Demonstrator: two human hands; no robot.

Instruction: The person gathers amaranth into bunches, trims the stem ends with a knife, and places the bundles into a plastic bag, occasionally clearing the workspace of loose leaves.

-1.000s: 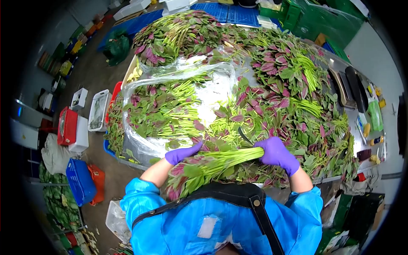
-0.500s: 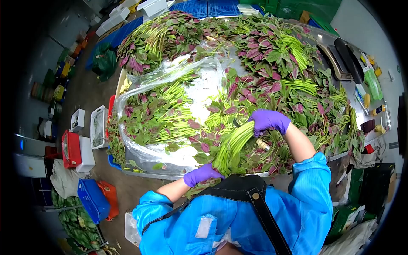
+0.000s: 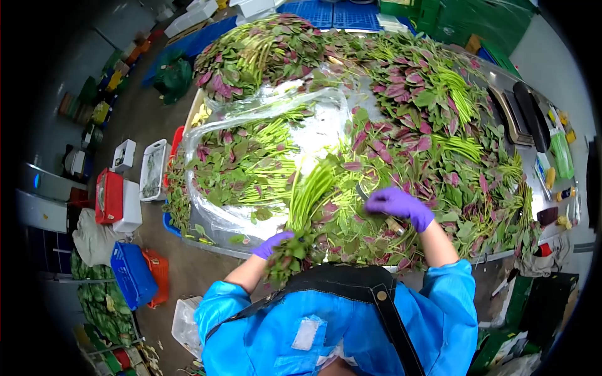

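My left hand wears a purple glove and is closed around the leafy end of a bunch of red-and-green amaranth. The bunch's pale green stems point up and away from me over the table. My right hand, also in purple, is over the leaves to the right, its fingers stretched leftward. Beneath it lies a knife with a curved dark blade and a wooden handle; its middle is hidden by the hand. Loose amaranth leaves lie around both hands.
Large amaranth heaps cover the table's far side and right. A clear plastic bag with stems on it lies at left. A scale stands at the right edge. Crates, including a blue one, stand on the floor at left.
My right hand has let go of the stems and moved down over the knife. My left hand has swung the bunch leftward, its stems now pointing away from me. The view has shifted slightly.
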